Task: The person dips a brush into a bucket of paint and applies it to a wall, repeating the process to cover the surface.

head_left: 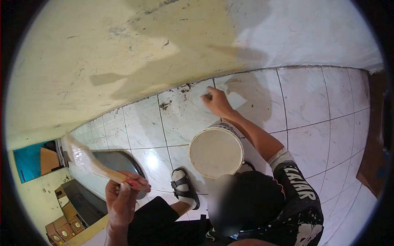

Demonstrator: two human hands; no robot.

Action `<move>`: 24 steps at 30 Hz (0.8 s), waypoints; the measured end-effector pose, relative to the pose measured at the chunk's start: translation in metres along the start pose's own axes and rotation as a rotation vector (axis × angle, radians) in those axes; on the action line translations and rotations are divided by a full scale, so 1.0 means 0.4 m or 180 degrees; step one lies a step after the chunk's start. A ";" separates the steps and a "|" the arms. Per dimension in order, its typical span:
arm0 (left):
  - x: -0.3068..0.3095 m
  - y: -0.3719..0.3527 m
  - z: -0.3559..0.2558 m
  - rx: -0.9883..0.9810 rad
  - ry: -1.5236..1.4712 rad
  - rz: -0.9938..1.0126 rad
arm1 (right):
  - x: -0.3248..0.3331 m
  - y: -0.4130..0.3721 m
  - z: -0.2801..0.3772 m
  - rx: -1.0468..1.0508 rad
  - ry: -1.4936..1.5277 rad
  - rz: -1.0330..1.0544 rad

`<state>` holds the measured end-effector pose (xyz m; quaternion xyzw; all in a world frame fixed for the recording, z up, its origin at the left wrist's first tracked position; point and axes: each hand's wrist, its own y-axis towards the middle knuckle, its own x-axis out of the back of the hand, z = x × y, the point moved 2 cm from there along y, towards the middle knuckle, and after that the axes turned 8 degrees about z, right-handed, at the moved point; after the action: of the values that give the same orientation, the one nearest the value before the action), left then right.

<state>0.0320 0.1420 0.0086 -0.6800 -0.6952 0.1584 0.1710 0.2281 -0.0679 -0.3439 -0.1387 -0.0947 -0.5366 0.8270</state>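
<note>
My left hand (123, 196), fingers closed, grips a paintbrush (96, 166) by its handle, which is red near my fingers. The brush slants up and left; its pale, shiny head is blurred at the tip. My right hand is out of view. A co-worker in a black cap (250, 201) and black shirt crouches at the lower middle. That person's closed hand (215, 101) is near the foot of the wall, and what it may hold cannot be made out. Beneath the co-worker's arm stands a round white bucket (216, 151) with a flat, pale beige top.
A scuffed yellow wall (164, 53) meets the tiled floor (310, 102), with dark debris (166, 105) along the joint. The co-worker's sandaled foot (182, 186) is left of the bucket. A dark, glossy-edged surface (113, 160) and brown boxes (65, 227) are at left.
</note>
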 end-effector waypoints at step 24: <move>-0.252 0.142 0.103 0.0404 0.2244 0.2922 | 0.259 -0.479 0.496 0.0496 0.0429 0.0159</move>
<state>0.0655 0.0430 -0.0561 -0.9118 -0.2194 0.0218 0.3463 0.0935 -0.1655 -0.1005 -0.0399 -0.0769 -0.5149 0.8529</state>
